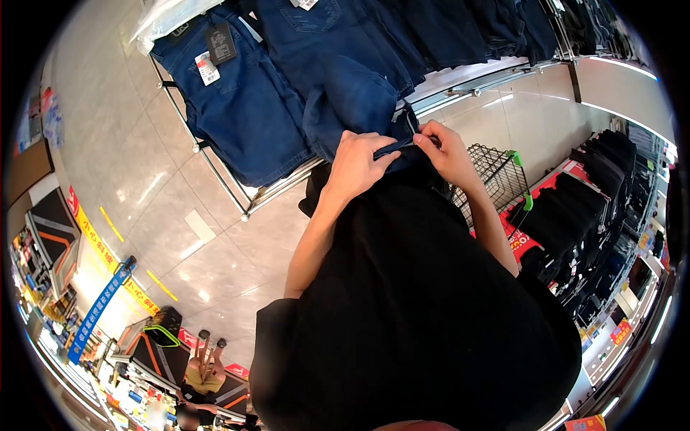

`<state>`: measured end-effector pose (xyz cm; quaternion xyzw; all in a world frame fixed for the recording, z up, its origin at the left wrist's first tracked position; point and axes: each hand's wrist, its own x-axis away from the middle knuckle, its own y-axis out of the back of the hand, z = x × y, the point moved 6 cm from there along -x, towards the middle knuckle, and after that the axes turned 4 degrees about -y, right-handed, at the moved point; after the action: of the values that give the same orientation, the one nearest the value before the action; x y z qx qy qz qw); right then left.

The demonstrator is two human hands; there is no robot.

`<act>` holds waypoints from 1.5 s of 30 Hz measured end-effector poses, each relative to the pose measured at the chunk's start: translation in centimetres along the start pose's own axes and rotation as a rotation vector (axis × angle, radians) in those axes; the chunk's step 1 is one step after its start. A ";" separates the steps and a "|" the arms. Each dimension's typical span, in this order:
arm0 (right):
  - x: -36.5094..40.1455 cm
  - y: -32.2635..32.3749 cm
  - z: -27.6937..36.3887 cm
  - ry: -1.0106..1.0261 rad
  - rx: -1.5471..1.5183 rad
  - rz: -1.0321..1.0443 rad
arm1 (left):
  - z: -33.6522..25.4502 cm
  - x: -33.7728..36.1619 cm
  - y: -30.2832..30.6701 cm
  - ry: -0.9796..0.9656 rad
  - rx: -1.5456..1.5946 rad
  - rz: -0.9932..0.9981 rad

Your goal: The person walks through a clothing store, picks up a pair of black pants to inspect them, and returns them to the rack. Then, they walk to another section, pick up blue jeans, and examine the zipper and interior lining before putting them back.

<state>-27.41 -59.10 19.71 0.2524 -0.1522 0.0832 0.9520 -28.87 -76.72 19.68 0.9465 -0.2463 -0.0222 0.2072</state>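
Observation:
Close in front of my body, a pair of dark blue jeans (352,100) lies partly on the display table, its near end bunched up at my hands. My left hand (357,167) is closed on a fold of the jeans, with the thumb and fingers pressed together. A short distance to its right, my right hand (447,152) pinches the edge of the same jeans between thumb and fingertips. What lies under the fingers is partly hidden. To the left of the hands, another pair of blue jeans (248,122) lies flat, with a white price tag (207,68) and a black label (221,43).
The display table's metal rail (205,154) runs along its left side. More dark jeans (460,32) line the table. A wire shopping cart (496,176) with green corners stands right of my right arm, near stacked black clothes (568,205). A person (205,377) is at lower left.

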 end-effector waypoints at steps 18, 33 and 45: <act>-1.4 2.3 -1.0 -0.021 -0.274 -0.018 | 1.4 0.9 2.2 -0.095 -0.120 0.080; 0.2 0.5 2.3 -0.111 -0.351 -0.050 | -0.3 -0.5 -0.9 -0.138 0.205 -0.077; -1.8 0.2 2.4 -0.150 -0.803 0.117 | -0.2 -0.3 1.0 -0.131 0.209 -0.249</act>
<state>-29.74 -60.27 21.19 -0.1427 -0.2557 0.0525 0.9547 -29.53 -77.30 20.20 0.9826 -0.1411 -0.0835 0.0869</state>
